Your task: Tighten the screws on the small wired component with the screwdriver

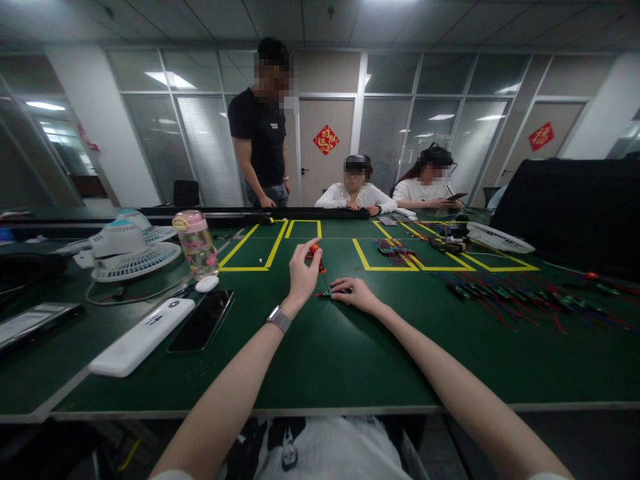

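My left hand (304, 272) is closed around the orange and black handle of a screwdriver (321, 265). Its thin shaft slants down to a small green circuit board (326, 294) on the green table. Fingers of my right hand (356, 295) are bent at the board's right end, pressing or pinching it against the tabletop. A dark bit shows beside those fingers, too small to name. A short red wire sticks out at the board's left. The exact spot where the screwdriver tip meets the board is too small to make out.
On the left lie a black phone (203, 321), a white power bank (145, 333), a bottle (196, 243) and a white fan (127, 250). Wired circuit boards lie in a pile (530, 297) at right and a bunch (395, 251) behind. Yellow tape (245, 269) marks the table. Several people are across it.
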`<state>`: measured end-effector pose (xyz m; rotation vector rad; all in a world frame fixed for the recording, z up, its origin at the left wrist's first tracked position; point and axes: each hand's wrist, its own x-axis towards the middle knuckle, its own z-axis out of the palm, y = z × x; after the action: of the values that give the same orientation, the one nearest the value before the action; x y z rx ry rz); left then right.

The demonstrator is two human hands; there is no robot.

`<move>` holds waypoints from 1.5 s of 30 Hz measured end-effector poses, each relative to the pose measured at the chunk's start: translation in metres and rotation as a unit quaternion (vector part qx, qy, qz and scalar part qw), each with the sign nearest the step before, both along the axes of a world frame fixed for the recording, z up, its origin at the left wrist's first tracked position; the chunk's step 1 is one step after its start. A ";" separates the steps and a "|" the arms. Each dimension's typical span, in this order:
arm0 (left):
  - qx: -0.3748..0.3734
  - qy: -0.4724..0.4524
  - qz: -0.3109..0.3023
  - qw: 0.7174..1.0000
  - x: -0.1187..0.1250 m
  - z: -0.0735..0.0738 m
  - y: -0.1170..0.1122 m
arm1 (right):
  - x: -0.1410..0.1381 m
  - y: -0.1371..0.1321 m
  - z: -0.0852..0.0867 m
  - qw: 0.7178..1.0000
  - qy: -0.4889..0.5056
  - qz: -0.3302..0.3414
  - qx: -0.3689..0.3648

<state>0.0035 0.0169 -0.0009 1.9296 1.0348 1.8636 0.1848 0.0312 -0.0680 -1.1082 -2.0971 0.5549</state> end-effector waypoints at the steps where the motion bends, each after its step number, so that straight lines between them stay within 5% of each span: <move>1: 0.002 0.000 0.005 1.000 0.000 0.000 0.000 | 0.000 0.000 0.000 1.000 0.000 -0.001 0.001; 45: -0.001 0.019 -0.004 1.000 -0.001 0.001 -0.001 | 0.000 -0.002 0.001 1.000 0.000 0.002 0.007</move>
<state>0.0024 0.0155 0.0001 1.9731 1.0388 1.8283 0.1843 0.0295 -0.0668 -1.0962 -2.0995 0.5405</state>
